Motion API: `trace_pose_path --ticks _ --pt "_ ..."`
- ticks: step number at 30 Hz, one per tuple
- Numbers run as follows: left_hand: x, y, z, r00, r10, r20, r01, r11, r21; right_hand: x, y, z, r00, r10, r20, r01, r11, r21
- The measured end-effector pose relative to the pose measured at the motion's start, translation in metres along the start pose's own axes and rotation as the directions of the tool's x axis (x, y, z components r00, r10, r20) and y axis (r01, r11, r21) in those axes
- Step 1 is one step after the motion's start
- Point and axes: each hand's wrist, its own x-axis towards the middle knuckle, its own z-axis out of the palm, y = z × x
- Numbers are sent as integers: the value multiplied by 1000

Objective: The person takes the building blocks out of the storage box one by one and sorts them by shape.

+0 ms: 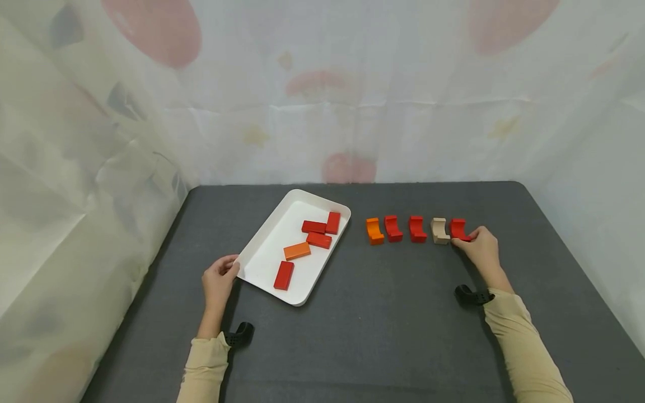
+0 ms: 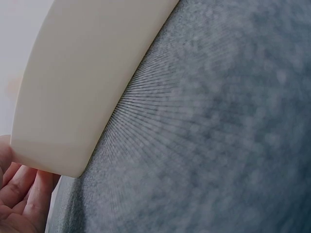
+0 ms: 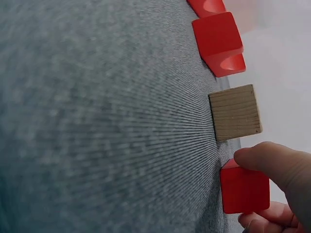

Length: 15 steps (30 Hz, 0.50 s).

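Observation:
A white tray (image 1: 262, 235) lies slanted on the grey table, and my left hand (image 1: 219, 280) pinches its near left corner. Inside are several red rectangular blocks (image 1: 284, 275) and one orange block (image 1: 297, 251). To the right stands a row of curved, notched blocks: an orange one (image 1: 374, 232), two red ones (image 1: 417, 229), a plain wood one (image 1: 439, 231) and a red one (image 1: 458, 228) at the right end. My right hand (image 1: 482, 251) holds that end block between thumb and fingers, seen close in the right wrist view (image 3: 245, 189).
The dark grey table (image 1: 373, 336) reaches back to a patterned white curtain (image 1: 353, 112). More curtain hangs at the left (image 1: 75, 224) and right sides. A black band with a camera sits on each wrist.

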Motion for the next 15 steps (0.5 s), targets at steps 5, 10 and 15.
trace_pose_path --ticks 5,10,15 --pt "0 -1 0 1000 -3 -1 3 1000 5 -2 -1 -1 998 -60 -20 60 998 -20" --pt "1 -1 0 1000 -2 5 2 1000 26 -4 -5 -8 997 -65 -33 65 998 -3" --pt "2 0 0 1000 -9 10 8 1000 27 -2 -18 -11 991 -116 -66 118 993 20"
